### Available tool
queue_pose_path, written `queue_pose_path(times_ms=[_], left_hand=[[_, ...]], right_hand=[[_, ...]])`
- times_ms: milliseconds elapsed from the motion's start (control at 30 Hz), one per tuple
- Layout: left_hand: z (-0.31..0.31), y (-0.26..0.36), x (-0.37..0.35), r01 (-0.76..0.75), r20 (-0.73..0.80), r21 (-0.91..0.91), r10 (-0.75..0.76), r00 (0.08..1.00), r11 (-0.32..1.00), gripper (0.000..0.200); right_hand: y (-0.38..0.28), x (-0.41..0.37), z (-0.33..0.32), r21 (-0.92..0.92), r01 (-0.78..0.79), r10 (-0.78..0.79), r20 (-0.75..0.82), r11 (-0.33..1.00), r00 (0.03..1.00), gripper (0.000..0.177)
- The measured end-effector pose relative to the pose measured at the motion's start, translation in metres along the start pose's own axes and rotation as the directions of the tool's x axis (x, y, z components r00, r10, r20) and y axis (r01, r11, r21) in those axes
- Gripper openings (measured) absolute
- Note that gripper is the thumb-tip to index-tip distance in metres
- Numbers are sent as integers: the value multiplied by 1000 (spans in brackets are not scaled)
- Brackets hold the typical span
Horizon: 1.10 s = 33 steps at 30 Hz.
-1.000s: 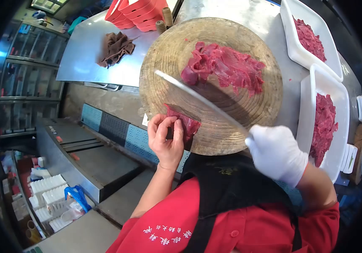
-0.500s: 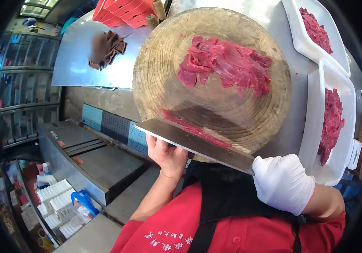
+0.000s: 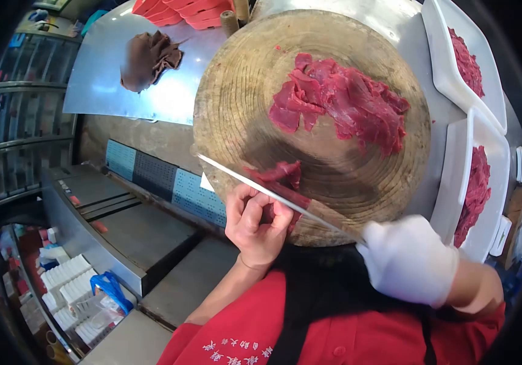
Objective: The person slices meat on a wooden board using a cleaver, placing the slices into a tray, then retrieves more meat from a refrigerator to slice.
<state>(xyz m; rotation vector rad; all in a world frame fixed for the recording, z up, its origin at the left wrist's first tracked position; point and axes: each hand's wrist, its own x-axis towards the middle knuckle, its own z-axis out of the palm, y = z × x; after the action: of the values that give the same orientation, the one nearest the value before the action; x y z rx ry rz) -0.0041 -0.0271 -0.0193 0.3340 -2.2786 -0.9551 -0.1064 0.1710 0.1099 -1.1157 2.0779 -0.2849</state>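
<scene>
A thin strip of raw red meat lies on the round wooden chopping block. The bare left hand pins it with curled fingers; the white-gloved right hand grips the long steel cleaver.

You're at a meat-prep station in a butcher's shop or commercial kitchen. The heavy round wooden chopping block before you carries a heap of thin-sliced raw red meat, and a cleaver crosses its near edge. Right of the block, two white trays hold more slices. Left of it lies a stainless-steel counter. Beyond the block are stacked red trays, with stacked white trays below and to its left.
</scene>
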Motion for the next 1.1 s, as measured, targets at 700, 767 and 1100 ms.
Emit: queue_pose_path(times_ms=[700,767,1100], left_hand=[[-6,-5,-11,-258,-19,91,261,965,962,28],[-8,-8,-11,-275,11,124,276,961,953,28],[-7,-15,-17,-275,70,144,268,961,951,26]], right_hand=[[14,-41,30,1,-22,21,-350,1000,936,8],[15,-46,40,-19,-4,-2,-323,1000,946,9],[16,-56,42,-392,25,-136,-260,920,956,27]])
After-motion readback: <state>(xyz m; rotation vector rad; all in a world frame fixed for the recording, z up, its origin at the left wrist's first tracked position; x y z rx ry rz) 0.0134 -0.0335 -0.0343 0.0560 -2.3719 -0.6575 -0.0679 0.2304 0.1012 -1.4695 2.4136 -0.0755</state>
